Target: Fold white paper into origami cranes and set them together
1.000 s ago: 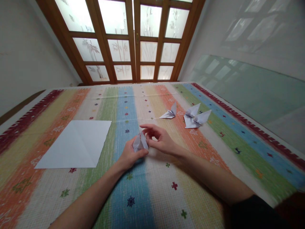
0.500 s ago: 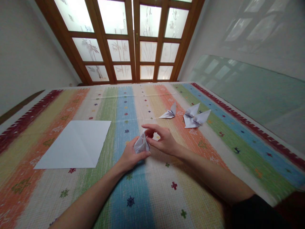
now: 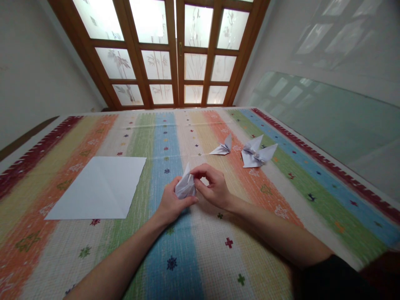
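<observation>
Above striped cloth (image 3: 175, 266), L hand (image 3: 169, 203) has folded paper (image 3: 185, 188) in its grip, R hand (image 3: 217, 189) pinches its edge; tear poss. if R tugs too hard.

- We see the folded piece (image 3: 185, 189) as white paper, matt and sharply creased.
- We find the flat sheet (image 3: 96, 191) is matt white paper too, smooth but faintly creased, its right edge rough and torn.
- We read the smaller folded shape (image 3: 222, 148) and the larger folded shape (image 3: 254, 155) as the same dull paper.
- We see a striped tablecloth (image 3: 184, 266) of matt, visibly woven cloth.
- We note a black sleeve (image 3: 337, 279) of dull fabric.
- We see brown wood in the door frames (image 3: 133, 62), around frosted, patterned glass panes (image 3: 156, 65).
- We notice the greenish panel (image 3: 318, 110) is smooth, glossy and reflective.
</observation>
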A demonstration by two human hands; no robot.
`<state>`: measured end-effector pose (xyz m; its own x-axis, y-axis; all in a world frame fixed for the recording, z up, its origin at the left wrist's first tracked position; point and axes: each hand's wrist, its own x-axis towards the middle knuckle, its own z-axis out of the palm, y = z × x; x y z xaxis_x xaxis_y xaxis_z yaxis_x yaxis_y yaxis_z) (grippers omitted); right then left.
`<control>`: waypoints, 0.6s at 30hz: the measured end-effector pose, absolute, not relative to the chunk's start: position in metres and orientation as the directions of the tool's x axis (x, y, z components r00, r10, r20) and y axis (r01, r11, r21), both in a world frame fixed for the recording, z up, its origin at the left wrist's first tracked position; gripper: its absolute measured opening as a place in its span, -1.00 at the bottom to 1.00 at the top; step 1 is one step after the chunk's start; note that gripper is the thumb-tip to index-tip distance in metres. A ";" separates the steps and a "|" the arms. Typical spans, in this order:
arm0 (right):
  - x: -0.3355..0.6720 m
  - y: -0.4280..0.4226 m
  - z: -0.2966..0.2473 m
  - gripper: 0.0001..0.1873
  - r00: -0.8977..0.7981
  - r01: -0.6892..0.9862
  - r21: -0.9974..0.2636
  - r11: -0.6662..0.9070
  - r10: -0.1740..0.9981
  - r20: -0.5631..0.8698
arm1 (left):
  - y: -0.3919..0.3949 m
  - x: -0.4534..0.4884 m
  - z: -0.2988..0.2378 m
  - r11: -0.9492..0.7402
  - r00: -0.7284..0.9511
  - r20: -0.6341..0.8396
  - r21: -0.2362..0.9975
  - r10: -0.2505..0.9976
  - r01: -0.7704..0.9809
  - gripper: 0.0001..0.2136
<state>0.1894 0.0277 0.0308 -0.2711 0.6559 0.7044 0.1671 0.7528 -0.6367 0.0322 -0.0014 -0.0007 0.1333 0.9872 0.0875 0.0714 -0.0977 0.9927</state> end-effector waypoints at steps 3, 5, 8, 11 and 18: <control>0.192 0.031 0.034 -0.80 -0.309 0.187 -0.634 0.750 0.658 0.687 | -0.001 0.032 0.000 -0.114 0.113 0.105 0.990 0.988 0.081 -0.56; 0.195 0.033 0.037 -0.82 -0.346 0.199 -0.624 0.756 0.650 0.676 | -0.002 0.032 0.002 -0.124 0.101 0.115 0.989 0.988 0.086 -0.55; 0.200 0.037 0.043 -0.86 -0.412 0.202 -0.568 0.798 0.595 0.690 | -0.002 0.031 0.005 -0.136 0.092 0.126 0.984 0.988 0.113 -0.56; 0.204 0.039 0.050 -0.89 -0.447 0.199 -0.472 0.859 0.508 0.736 | -0.003 0.031 0.008 -0.181 0.088 0.168 0.970 0.982 0.162 -0.58; 0.207 0.037 0.052 -0.84 -0.541 0.164 -0.372 0.914 0.399 0.741 | -0.004 0.032 0.010 -0.281 0.060 0.275 0.924 0.960 0.260 -0.61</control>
